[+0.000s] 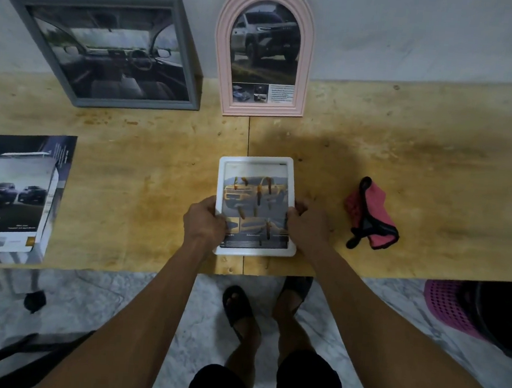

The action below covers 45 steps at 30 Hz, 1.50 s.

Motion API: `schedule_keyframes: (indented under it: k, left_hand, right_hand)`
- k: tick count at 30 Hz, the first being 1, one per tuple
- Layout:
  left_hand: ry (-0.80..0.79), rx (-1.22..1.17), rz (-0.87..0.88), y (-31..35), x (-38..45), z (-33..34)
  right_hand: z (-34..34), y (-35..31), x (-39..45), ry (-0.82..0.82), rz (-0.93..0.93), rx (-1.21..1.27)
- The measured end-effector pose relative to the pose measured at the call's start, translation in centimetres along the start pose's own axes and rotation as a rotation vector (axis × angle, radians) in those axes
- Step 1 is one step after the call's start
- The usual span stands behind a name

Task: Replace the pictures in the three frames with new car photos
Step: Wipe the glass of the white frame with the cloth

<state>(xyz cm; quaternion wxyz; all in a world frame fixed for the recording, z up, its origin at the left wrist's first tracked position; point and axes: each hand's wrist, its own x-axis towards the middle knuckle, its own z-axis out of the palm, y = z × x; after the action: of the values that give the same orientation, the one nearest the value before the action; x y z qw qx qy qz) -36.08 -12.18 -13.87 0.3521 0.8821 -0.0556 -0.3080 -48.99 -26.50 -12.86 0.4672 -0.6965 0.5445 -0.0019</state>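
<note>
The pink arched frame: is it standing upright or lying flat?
Upright. The pink arched frame stands on the table, its top against the wall.

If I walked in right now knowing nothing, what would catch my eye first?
Probably the white frame held over the table's near edge, the left hand and right hand gripping its sides, with a yellow car photo inside. Behind it, a pink arched frame and a grey frame lean against the wall, both showing car pictures. A pink cloth lies to the right.
</note>
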Motion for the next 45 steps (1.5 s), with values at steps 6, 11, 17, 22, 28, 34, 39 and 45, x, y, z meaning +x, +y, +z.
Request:
schedule_keyframes:
  k: [6,11,17,22,28,34,39,45]
  left_hand:
    - [-0.003,0.047,0.019,-0.1,0.3,0.2]
    - [-0.001,0.098,0.051,0.2,-0.1,0.3]
    - [-0.012,0.116,0.103,-0.4,-0.1,0.2]
    - [0.041,0.149,0.260,-1.2,0.0,-0.1]
    - [0.142,0.435,0.445,-3.4,1.3,-0.2]
    - [0.077,0.540,0.406,-4.8,2.1,0.5]
    - [0.114,0.532,0.401,-5.1,2.2,1.2]
    - [0.136,0.533,0.374,-5.3,2.3,1.5]
  right_hand:
    - [-3.9,0.3,1.6,0.424,-0.078,-0.413]
    - [-6.9,3.4,3.6,0.415,0.187,-0.606]
    - [-6.9,5.7,3.5,0.332,0.061,-0.455]
    - [-4.6,3.8,3.5,0.319,-0.100,-0.286]
    - [-2.4,0.5,3.9,0.130,-0.465,-0.160]
    - [0.1,-1.9,5.0,0.085,-0.725,-0.450]
    - [3.5,-3.1,6.3,-0.011,-0.868,-0.665]
    - [5.6,-3.2,7.4,-0.062,-0.963,-0.751]
